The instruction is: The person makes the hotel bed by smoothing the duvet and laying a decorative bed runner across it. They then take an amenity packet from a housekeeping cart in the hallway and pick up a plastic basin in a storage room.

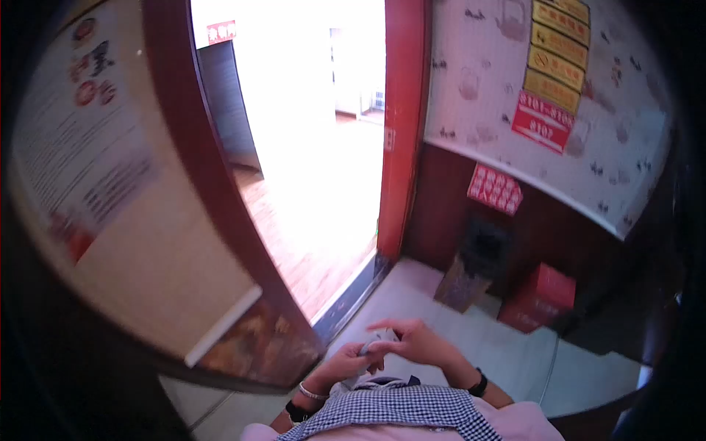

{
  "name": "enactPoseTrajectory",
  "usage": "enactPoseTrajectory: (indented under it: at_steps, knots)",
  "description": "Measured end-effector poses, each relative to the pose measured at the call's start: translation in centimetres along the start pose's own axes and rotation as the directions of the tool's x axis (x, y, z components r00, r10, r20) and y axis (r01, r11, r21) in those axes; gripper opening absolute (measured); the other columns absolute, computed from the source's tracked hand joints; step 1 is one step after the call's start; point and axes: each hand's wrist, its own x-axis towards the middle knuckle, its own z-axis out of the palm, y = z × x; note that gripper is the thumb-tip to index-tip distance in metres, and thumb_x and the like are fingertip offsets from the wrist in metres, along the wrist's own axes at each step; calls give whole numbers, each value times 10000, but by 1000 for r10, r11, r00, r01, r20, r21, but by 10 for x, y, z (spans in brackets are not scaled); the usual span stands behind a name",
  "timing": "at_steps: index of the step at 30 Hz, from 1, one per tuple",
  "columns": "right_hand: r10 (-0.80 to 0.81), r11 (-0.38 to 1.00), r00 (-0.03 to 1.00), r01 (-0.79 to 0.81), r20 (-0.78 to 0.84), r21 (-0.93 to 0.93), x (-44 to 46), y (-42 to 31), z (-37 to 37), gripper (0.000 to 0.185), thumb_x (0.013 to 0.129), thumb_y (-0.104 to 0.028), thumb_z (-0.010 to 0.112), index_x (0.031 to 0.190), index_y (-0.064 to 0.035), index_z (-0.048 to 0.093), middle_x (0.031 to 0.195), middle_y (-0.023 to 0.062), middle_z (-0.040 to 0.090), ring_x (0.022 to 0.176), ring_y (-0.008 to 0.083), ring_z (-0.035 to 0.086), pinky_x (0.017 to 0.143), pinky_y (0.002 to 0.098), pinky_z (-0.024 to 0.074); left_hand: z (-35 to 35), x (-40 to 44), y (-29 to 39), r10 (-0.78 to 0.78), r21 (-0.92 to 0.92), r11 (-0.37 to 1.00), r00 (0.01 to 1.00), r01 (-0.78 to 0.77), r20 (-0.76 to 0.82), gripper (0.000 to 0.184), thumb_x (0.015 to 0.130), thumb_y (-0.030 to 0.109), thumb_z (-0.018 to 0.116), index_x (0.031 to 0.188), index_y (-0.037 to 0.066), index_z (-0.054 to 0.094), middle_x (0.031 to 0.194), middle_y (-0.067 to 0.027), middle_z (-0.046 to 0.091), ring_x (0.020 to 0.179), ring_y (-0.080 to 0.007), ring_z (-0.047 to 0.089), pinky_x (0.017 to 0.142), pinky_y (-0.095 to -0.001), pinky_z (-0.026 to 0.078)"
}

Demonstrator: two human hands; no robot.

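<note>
My two hands meet in front of my waist, over a small pale grey, crumpled-looking item [382, 336] whose kind I cannot make out. My left hand [347, 364] has its fingers closed around the lower side of it. From the other side, my right hand [421, 344] pinches it, the index finger stretched over the top. Fingers cover much of the item. Just below the hands is a black-and-white checked apron [397, 411] over pink clothing.
A bright open doorway [316, 162] with a red frame [404, 132] lies ahead, its dark sill [353, 290] crossing the tiled floor. At right stand a red box [538, 298] and a brown carton [462, 287]. Signs [557, 62] hang on the patterned wall.
</note>
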Motion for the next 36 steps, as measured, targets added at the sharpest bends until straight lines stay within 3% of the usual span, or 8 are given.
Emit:
enactPoseTrajectory:
  at_steps: [8,11,13,15,17,24,28,36]
  knots:
    - [18,991,999,-24,-46,-129,217,47,-100,261,785,-268,714,869,-30,649,695,107,633,615,133,594,583,289,481,-128,167,109,-104,-61,993,994,105,26,250,930,259,547,979,22,605,831,-29,626,727,-79,573,677,-233,472]
    - [-79,993,970,57,-229,-103,305,88,-132,236,794,-274,702,842,-52,639,627,108,588,568,174,587,527,322,455,-183,216,125,-63,59,996,986,73,-154,319,901,296,589,1065,23,607,856,-13,620,747,-77,570,704,-237,471]
    - [-176,979,923,200,-342,38,369,130,-163,221,795,-196,702,747,-16,584,588,79,548,533,100,504,497,275,421,-223,246,129,-59,81,992,938,92,-341,292,888,216,610,1079,-4,592,900,-28,630,800,-88,578,742,-227,466]
    - [27,917,953,96,-302,386,425,135,-197,208,850,-177,655,754,-9,576,611,-10,545,590,36,474,512,227,396,-254,275,158,-14,83,995,876,62,-482,340,877,228,627,1107,-19,585,908,-42,635,807,-98,589,739,-235,478]
    - [-15,899,938,165,-347,406,487,155,-226,201,869,-183,637,779,-10,588,640,-32,553,595,30,466,527,222,392,-287,308,173,40,-14,998,807,-59,-589,369,877,231,626,1116,-42,556,900,-76,637,722,-114,591,655,-245,492]
    - [13,873,994,43,-112,486,660,194,-256,213,874,-229,632,822,-25,597,632,-23,527,570,40,464,515,209,384,-388,391,227,118,20,977,458,-213,-881,303,881,197,623,1030,-24,480,718,-69,584,563,-125,560,500,-242,462]
    - [46,814,994,-93,95,573,756,207,-257,197,878,-215,621,848,-20,605,617,-20,533,509,42,454,465,202,365,-475,431,235,114,-27,889,277,-458,-954,229,897,211,599,967,16,504,735,-70,585,543,-125,543,478,-246,459]
    - [40,834,992,-100,122,543,1016,182,-221,192,905,-202,581,878,-11,585,611,-6,516,511,54,459,453,211,350,-747,477,299,201,64,847,206,-528,-958,262,967,274,466,802,77,518,593,34,410,462,-46,363,415,-195,277]
